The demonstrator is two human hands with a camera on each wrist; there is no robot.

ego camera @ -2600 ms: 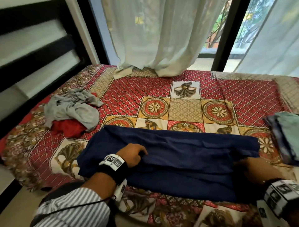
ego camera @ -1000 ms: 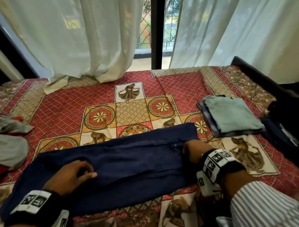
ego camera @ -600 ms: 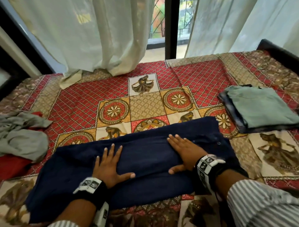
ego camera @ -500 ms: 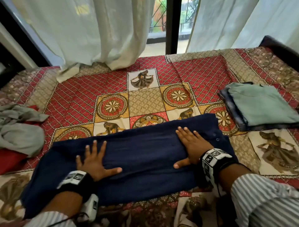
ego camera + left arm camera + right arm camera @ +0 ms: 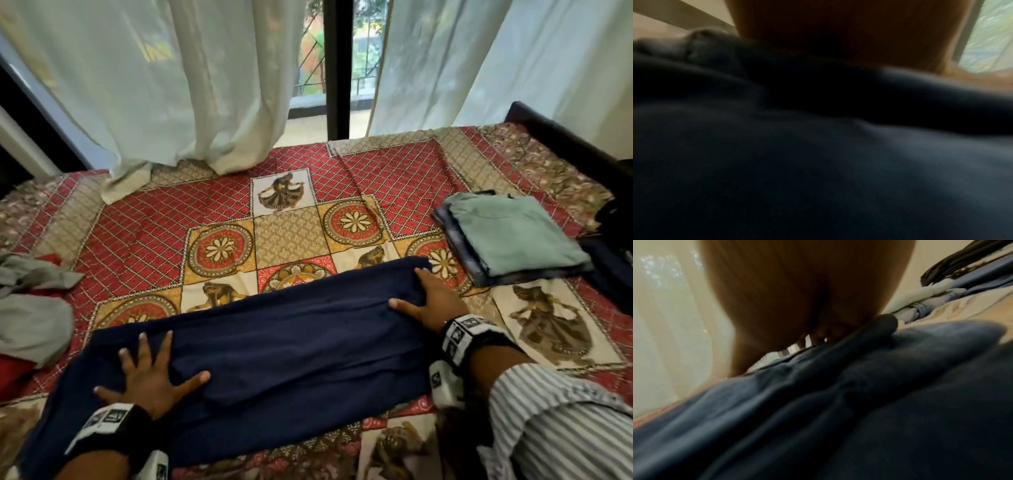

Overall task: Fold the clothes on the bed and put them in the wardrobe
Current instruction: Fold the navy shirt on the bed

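Left hand point(image 5: 150, 380) fingers spread flat, pressing the navy garment point(image 5: 274, 346) at its 8 o'clock end. Right hand point(image 5: 428, 298) fingers straight, pressing the 2 o'clock end. Garment lies as a long folded band across the bed point(image 5: 144, 240). Folded stack point(image 5: 513, 236) at 2 o'clock, unfolded grey clothes point(image 5: 30, 322) at 9.
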